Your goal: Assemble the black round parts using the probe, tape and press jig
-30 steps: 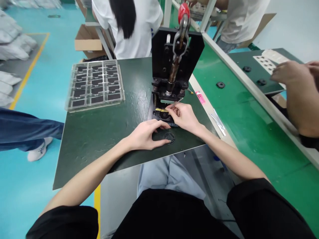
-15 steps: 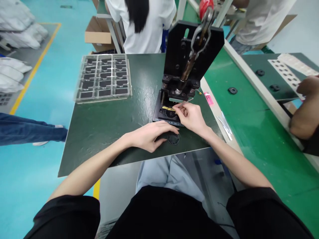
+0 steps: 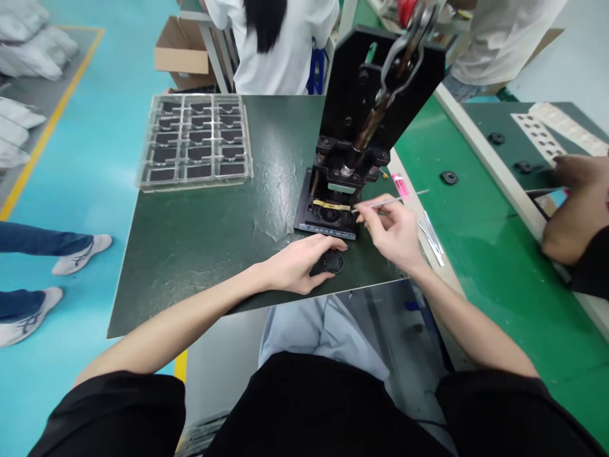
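My left hand (image 3: pixel 302 263) rests on the dark green table, its thumb and fingers closed around the edges of a round black part (image 3: pixel 333 261) that lies near the front edge. My right hand (image 3: pixel 392 230) pinches a thin grey stick (image 3: pixel 404 198), whose inner end points at the base of a black hand press (image 3: pixel 354 162). On that base, a yellow strip (image 3: pixel 332 205) lies behind a dark round seat (image 3: pixel 329 216). The press head stands raised above them. Whether the stick touches the base, I cannot tell.
A clear plastic tray (image 3: pixel 197 171) with dark pieces in its compartments sits at the back left. To the right are a pink item (image 3: pixel 400 185), thin strips (image 3: pixel 432 238), a green belt with a black part (image 3: pixel 449 178), and another person's arm (image 3: pixel 578 203).
My right hand has drawn back right from the press base with the stick. My left thumb and fingers have closed in on the round part. At left, a passer-by's legs have shifted.
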The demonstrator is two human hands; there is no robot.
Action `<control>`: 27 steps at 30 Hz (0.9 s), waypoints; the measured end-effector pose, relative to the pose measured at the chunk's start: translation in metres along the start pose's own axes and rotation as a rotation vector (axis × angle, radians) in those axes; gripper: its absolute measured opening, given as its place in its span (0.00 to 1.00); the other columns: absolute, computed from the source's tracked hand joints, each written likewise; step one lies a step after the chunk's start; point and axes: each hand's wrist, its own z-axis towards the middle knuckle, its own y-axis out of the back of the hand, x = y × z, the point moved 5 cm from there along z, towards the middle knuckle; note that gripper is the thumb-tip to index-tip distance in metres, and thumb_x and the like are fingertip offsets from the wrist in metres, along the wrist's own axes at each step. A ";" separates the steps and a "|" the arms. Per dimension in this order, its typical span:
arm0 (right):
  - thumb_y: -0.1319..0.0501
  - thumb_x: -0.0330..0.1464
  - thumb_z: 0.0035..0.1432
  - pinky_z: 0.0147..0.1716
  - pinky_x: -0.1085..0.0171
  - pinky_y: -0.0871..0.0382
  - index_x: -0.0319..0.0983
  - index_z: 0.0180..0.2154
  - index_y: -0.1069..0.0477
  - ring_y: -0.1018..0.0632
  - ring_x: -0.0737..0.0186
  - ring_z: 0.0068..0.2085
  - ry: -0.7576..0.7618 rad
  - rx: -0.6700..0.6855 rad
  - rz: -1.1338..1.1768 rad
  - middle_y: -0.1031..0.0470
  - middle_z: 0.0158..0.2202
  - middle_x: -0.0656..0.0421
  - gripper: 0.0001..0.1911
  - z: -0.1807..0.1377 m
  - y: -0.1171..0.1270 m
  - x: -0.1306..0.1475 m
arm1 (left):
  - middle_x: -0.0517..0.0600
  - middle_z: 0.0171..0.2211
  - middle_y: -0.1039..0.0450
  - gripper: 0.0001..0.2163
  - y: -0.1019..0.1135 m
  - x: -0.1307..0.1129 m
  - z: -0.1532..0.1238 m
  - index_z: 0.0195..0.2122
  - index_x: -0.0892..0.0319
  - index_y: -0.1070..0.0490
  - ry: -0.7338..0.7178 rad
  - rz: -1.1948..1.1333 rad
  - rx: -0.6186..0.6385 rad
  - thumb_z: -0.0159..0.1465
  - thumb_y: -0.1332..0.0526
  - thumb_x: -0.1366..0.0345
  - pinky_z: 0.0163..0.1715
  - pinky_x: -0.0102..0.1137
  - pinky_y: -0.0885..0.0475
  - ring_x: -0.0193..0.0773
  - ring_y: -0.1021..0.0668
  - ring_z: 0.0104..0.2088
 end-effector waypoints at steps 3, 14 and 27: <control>0.34 0.41 0.67 0.26 0.68 0.25 0.38 0.34 0.23 0.20 0.65 0.28 -0.079 0.068 0.004 0.20 0.34 0.56 0.13 -0.029 0.005 0.002 | 0.57 0.54 0.24 0.26 0.003 0.002 -0.001 0.59 0.58 0.36 0.051 0.075 -0.038 0.63 0.30 0.60 0.53 0.42 0.23 0.49 0.21 0.54; 0.37 0.36 0.68 0.19 0.68 0.35 0.38 0.34 0.21 0.28 0.69 0.19 -0.073 0.210 -0.115 0.21 0.27 0.58 0.11 -0.051 -0.017 -0.004 | 0.52 0.45 0.20 0.35 -0.001 0.012 -0.003 0.62 0.57 0.42 0.168 0.007 -0.139 0.60 0.25 0.58 0.51 0.40 0.22 0.47 0.18 0.52; 0.37 0.32 0.66 0.21 0.66 0.33 0.38 0.29 0.21 0.27 0.68 0.20 -0.009 0.198 -0.187 0.18 0.28 0.57 0.12 -0.052 -0.018 0.001 | 0.51 0.43 0.19 0.42 -0.005 0.017 -0.003 0.66 0.57 0.49 0.169 -0.086 -0.172 0.59 0.25 0.57 0.52 0.42 0.23 0.49 0.19 0.53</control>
